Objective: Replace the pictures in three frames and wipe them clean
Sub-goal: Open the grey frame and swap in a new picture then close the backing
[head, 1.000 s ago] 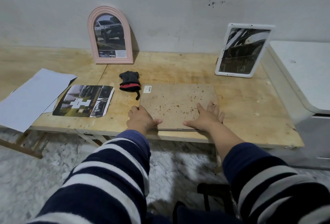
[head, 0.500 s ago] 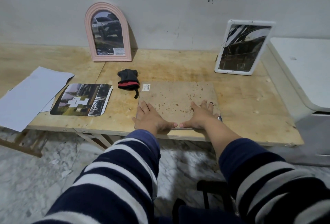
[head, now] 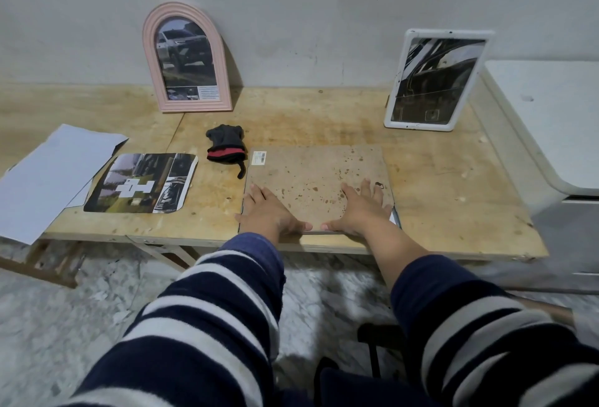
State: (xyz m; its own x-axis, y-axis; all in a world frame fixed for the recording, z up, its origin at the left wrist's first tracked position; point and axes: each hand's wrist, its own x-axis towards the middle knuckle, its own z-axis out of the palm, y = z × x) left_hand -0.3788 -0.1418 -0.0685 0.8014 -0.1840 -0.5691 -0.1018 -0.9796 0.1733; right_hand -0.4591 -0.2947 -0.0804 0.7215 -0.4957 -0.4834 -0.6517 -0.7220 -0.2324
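Note:
A frame lies face down at the table's front edge, its spotted brown backing board point(head: 311, 176) up, with a barcode sticker at its far left corner. My left hand point(head: 267, 212) and my right hand point(head: 361, 208) lie flat on the board's near half, fingers spread, thumbs pointing at each other along the near edge. A pink arched frame point(head: 187, 59) with a car picture leans on the wall at the back left. A white rectangular frame point(head: 434, 79) with a dark picture leans at the back right. A loose printed picture point(head: 142, 183) lies to the left.
A black and red cloth point(head: 227, 144) lies just left of the board's far corner. White paper sheets point(head: 52, 173) overhang the wooden table point(head: 453, 186) at its left end. A white cabinet point(head: 551, 134) stands against the table's right side. A dark stool shows below.
Both hands slid inward along the board's near edge until the thumbs nearly meet, and the left hand went from curled at the corner to flat on the board.

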